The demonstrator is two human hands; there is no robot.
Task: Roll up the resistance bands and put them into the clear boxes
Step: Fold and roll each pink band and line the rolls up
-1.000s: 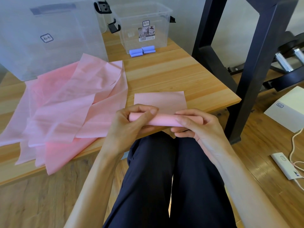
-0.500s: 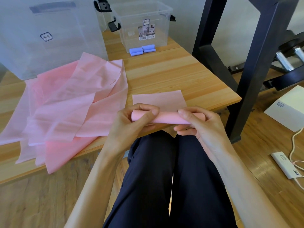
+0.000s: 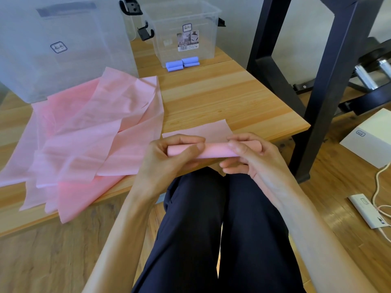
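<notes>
A pink resistance band (image 3: 213, 150) is mostly rolled into a tube at the near edge of the wooden table (image 3: 222, 96), with a short flat tail lying ahead of it. My left hand (image 3: 169, 159) grips the roll's left end, thumb over the top. My right hand (image 3: 251, 157) pinches its right end. Several loose pink bands (image 3: 91, 132) lie spread on the table's left. A small clear box (image 3: 186, 30) at the back holds two blue rolled bands (image 3: 183, 63). A large clear box (image 3: 63, 45) stands at the back left.
A black metal frame (image 3: 330, 81) rises right of the table. Weights sit on the floor behind it. A white box (image 3: 372, 138), a white power adapter (image 3: 368, 210) and a cord lie on the wooden floor at right. My dark-trousered legs are below the table edge.
The roll has turned forward a little and grown thicker. The flat tail of the band ahead of it has become shorter. Both hands stay on the roll's ends.
</notes>
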